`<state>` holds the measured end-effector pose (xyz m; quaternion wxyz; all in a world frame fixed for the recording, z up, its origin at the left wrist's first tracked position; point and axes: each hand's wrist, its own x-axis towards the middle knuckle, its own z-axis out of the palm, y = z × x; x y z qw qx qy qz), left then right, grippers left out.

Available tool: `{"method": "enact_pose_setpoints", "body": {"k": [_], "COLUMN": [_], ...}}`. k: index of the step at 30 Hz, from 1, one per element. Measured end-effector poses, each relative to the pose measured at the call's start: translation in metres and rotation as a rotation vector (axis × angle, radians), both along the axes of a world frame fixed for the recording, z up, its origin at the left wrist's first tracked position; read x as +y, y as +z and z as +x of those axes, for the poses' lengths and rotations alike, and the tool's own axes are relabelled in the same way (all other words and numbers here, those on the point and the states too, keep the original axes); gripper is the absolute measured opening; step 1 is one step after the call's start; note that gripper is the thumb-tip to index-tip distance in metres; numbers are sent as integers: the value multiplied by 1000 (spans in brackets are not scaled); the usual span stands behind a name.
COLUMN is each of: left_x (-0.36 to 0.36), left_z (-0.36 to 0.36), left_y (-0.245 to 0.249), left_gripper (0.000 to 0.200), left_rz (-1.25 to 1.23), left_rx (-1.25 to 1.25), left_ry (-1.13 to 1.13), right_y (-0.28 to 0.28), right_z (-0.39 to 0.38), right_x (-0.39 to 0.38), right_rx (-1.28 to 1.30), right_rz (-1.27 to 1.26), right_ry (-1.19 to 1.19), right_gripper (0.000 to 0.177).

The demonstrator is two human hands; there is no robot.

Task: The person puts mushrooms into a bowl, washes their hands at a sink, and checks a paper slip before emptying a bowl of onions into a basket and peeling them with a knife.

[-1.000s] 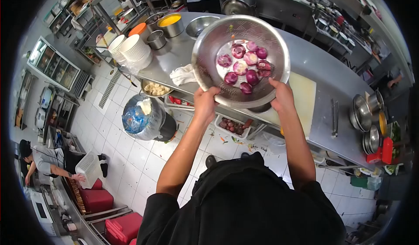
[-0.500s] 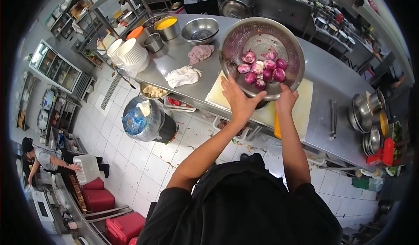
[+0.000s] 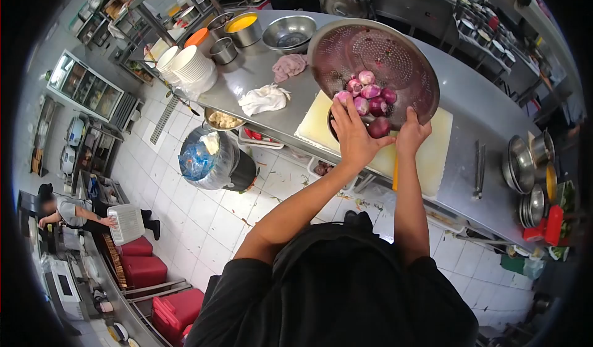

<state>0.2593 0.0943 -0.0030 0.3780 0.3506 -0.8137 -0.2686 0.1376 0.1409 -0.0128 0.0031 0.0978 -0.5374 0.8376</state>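
Note:
A large perforated metal colander (image 3: 395, 56) is tilted toward me above the counter, its far rim raised. Peeled red onions (image 3: 370, 92) are bunched at its near, lower side. My right hand (image 3: 412, 135) grips the near right rim, thumb on the inside. My left hand (image 3: 357, 134) lies at the near left rim with fingers stretched out against the onions and thumb spread to the right. Part of a dark round rim shows beneath the colander, beside my left fingers; the rest is hidden. A pale cutting board (image 3: 432, 161) lies underneath.
On the steel counter (image 3: 482, 103) are a white cloth (image 3: 264, 100), a pinkish cloth (image 3: 289, 67), a metal bowl (image 3: 289, 33), tongs (image 3: 479, 171) and stacked white bowls (image 3: 193, 69). A lined bin (image 3: 213, 158) stands left. Another person (image 3: 77, 211) holds a white basket.
The colander has tipped further toward me and the onions have slid to its near side. My left fingers have moved from the rim onto the onions.

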Motion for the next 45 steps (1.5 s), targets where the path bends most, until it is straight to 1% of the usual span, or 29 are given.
{"method": "enact_pose_setpoints", "body": {"k": [3,6,7,10,13,18,21,22,25,27,28,31,34,37,39,43,45], "left_x": [-2,-7,-7,-8,-7,-10,-12,-11,-12,-13,-13,-17,-19,-23,-30,-37,-39], "left_z": [1,1,0,1,-2,-5,-2,-1,-6,-9,-11,-15,-16,-18,-17,-3,8], "left_y": [-3,-7,-8,-6,-3,-7,-2,-1,6,10,12,8,12,16,15,4,-5], "left_gripper": [139,135,134,128,122,112,106,103,92,84,74,64,55,50,46,34,31], "left_rz": [-21,-46,-50,-52,-39,-65,-42,-70,-174,-258,-271,-381,-391,-462,-434,-467,-446], "left_rx": [-58,53,46,25,2,-61,12,2,-17,-20,-19,-7,-1,-39,-53,8,-12], "left_ry": [11,-26,-25,-27,-52,-66,-94,-99,-132,-170,-171,-187,-234,-330,-375,-447,-459], "right_y": [7,13,15,20,23,26,29,32,35,37,39,53,58,60,58,43,39], "right_z": [0,1,1,-2,-6,-20,-20,-18,-16,-14,-12,-3,-1,-1,-2,-11,-17], "right_x": [1,1,2,0,1,-3,2,6,9,6,6,5,5,8,9,3,-1], "right_rx": [32,28,23,177,85,23,13,13,27,46,56,-45,-59,-102,-119,-184,-244], "right_rz": [44,76,88,65,138,58,66,85,49,-26,-64,-92,-120,-94,-143,-194,-208], "right_ry": [-20,-41,-49,-82,-82,-111,-78,-63,-48,-56,-62,-49,-31,0,50,70,38], "right_gripper": [21,22,22,23,24,24,26,29,29,25,24,24,25,29,32,38,40]}}
